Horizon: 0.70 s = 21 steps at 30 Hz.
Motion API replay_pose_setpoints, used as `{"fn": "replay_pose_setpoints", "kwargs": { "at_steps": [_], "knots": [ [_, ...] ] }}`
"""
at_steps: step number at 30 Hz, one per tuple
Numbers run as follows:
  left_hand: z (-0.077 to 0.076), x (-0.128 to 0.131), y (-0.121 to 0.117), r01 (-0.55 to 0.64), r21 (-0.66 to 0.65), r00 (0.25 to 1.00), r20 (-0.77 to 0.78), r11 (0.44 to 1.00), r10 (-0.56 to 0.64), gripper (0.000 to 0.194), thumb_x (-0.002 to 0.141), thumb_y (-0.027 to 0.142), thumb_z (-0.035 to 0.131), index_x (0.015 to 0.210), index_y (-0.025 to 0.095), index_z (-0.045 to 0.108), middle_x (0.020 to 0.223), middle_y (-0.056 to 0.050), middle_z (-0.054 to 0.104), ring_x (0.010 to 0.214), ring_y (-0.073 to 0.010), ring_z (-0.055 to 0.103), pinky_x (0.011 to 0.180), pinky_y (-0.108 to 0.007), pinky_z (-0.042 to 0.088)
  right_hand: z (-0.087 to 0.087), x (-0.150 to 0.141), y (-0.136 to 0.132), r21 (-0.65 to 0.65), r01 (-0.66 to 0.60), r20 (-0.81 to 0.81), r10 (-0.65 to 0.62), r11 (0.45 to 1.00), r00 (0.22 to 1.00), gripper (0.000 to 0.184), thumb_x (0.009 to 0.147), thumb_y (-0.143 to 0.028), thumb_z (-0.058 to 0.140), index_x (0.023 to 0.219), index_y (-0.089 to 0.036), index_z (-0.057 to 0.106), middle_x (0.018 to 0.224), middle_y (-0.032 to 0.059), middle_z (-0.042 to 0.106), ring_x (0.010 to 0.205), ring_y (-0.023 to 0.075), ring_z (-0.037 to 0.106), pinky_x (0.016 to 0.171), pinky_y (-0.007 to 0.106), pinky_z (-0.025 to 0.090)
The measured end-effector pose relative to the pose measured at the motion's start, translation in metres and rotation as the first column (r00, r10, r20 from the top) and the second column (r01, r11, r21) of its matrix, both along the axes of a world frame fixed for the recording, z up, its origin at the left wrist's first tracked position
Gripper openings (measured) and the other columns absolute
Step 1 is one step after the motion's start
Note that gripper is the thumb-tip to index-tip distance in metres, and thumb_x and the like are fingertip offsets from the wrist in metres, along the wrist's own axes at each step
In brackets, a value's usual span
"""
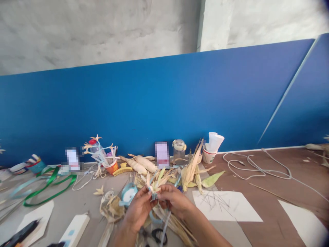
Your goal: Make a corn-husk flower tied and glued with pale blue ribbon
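Both my hands meet low in the middle of the view over a brown table. My left hand (138,209) and my right hand (173,200) pinch the base of a small corn-husk flower (154,187) wrapped with pale blue ribbon. The husk petals fan upward from my fingertips. A loose end of blue ribbon (166,224) hangs down below my right hand. A roll of light blue ribbon (128,194) lies just left of my left hand. Black-handled scissors (156,236) lie under my wrists.
Dried corn husks (191,168), a glass jar (179,151), stacked paper cups (212,147), an orange cup with husk flowers (110,164), green ribbon (48,188), white paper sheets (226,206) and white cords (254,168) lie about. A blue partition (164,103) closes the back.
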State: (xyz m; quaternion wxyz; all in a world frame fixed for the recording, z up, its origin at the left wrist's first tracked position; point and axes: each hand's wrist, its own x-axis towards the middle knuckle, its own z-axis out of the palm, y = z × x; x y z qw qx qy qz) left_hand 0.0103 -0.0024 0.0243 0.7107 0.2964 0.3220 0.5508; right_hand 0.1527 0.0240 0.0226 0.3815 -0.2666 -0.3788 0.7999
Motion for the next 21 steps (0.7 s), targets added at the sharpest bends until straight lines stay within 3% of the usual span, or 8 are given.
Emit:
{"fn": "replay_pose_setpoints", "kwargs": {
  "at_steps": [5,14,18,21],
  "knots": [
    [0.0,-0.001,0.0,0.027,-0.076,0.999,-0.04,0.997,-0.03,0.02,0.064,0.02,0.074,0.08,0.014,0.063,0.067,-0.001,0.06,0.057,-0.0111,0.055,0.056,-0.026,0.044,0.002,0.005,0.004,-0.14,-0.083,-0.009,0.082,0.987,0.997,0.023,0.054,-0.023,0.072,0.06,-0.014,0.051,0.044,-0.008,0.045,0.036,0.0014,0.029,0.042,0.019,0.011],
    [0.001,-0.001,-0.001,0.075,-0.043,0.996,-0.04,0.996,-0.077,0.021,0.063,0.022,0.075,0.076,0.014,0.06,0.058,0.001,0.056,0.053,-0.0093,0.052,0.055,-0.024,0.043,0.007,0.012,0.005,-0.165,-0.159,-0.1,0.144,0.973,0.985,0.026,0.056,-0.023,0.074,0.069,-0.011,0.054,0.051,0.0018,0.057,0.041,0.0038,0.038,0.044,0.019,0.018],
    [0.001,-0.001,-0.002,0.11,-0.012,0.99,-0.091,0.994,-0.111,0.022,0.064,0.023,0.075,0.077,0.014,0.059,0.055,0.0,0.057,0.051,-0.0105,0.052,0.053,-0.024,0.043,0.005,0.013,0.006,-0.171,-0.238,-0.192,0.204,0.956,0.96,0.024,0.059,-0.023,0.073,0.068,-0.012,0.053,0.049,-0.0021,0.051,0.041,0.0033,0.034,0.045,0.019,0.018],
    [0.003,0.0,-0.002,0.056,0.0,0.989,-0.134,0.998,-0.056,0.022,0.063,0.023,0.076,0.074,0.015,0.058,0.058,0.001,0.056,0.05,-0.009,0.05,0.051,-0.023,0.042,0.003,0.013,0.006,-0.184,-0.246,-0.208,0.207,0.952,0.956,0.022,0.06,-0.021,0.072,0.069,-0.013,0.053,0.049,-0.0052,0.047,0.042,0.0033,0.034,0.045,0.019,0.019]
  ]
}}
